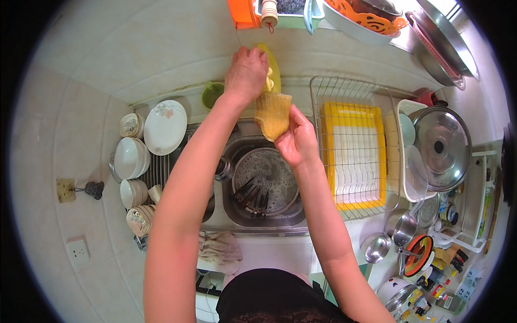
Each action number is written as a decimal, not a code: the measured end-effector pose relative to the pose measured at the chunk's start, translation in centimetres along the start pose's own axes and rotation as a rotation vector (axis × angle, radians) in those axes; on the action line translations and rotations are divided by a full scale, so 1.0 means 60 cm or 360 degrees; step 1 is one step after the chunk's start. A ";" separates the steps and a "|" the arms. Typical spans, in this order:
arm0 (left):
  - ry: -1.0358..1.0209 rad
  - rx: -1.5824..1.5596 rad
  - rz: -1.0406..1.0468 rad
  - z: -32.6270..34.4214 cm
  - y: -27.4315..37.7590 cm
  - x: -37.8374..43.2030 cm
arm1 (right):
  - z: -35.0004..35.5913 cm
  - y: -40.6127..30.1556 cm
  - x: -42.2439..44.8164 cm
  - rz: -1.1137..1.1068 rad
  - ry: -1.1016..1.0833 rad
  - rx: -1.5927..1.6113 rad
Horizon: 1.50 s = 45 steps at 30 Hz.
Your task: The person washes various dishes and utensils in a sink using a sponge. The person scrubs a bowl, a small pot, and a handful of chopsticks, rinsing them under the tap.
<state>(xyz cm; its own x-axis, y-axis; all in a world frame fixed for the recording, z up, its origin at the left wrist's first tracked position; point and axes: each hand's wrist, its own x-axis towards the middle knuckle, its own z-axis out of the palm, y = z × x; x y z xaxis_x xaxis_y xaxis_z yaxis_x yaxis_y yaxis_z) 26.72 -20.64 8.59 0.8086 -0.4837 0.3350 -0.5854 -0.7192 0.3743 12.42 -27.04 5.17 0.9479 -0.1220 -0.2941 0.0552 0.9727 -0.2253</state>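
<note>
My right hand point(301, 139) holds a wet yellow scrubbing cloth point(274, 115) by its lower right side, above the back edge of the sink. My left hand point(247, 72) is up at the tiled wall, fingers curled down, right beside a yellow plastic bottle point(274, 66). Its fingertips are hidden, so I cannot tell whether it grips anything. Below both hands, a round basin point(282, 173) of sudsy water sits in the steel sink point(242, 224). Several dark chopsticks or utensil handles point(253, 196) lean in the suds.
Stacked white bowls point(131, 158) and an oval plate point(164, 127) stand left, near a green cup point(212, 95). A wire rack point(355, 216) over a yellow-rimmed tray point(377, 161) lies right. Beyond are a steel lid point(442, 149) and ladle point(376, 247). A rag point(220, 250) hangs in front.
</note>
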 end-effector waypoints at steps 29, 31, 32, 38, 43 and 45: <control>0.0037 -0.0632 0.0024 -0.054 0.072 -0.323 | -0.175 0.059 -0.199 0.0080 0.0423 -0.0200; -0.0166 -0.0791 -0.0569 0.003 0.021 -0.422 | -0.200 0.075 -0.234 0.0191 0.0639 -0.0236; -0.0294 -0.0694 -0.0579 0.039 -0.015 -0.465 | -0.214 0.081 -0.252 0.0202 0.0648 -0.0239; -0.0673 0.0226 -0.0544 0.192 -0.046 -0.556 | -0.270 0.082 -0.287 0.0345 0.0736 -0.0198; -0.1147 0.0234 -0.0729 0.265 -0.065 -0.623 | -0.247 0.078 -0.284 0.0298 0.0785 -0.0198; -0.1132 0.0029 -0.0762 0.267 -0.098 -0.635 | -0.247 0.082 -0.286 0.0293 0.0793 -0.0189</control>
<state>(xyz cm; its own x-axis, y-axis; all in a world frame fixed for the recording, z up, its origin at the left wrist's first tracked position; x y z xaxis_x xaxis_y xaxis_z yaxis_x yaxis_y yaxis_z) 0.32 -6.02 -20.23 0.8171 -0.3192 -0.4801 -0.1749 -0.9307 0.3211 -8.22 -23.10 -4.69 0.6736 -0.0584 -0.7368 -0.1608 0.9614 -0.2233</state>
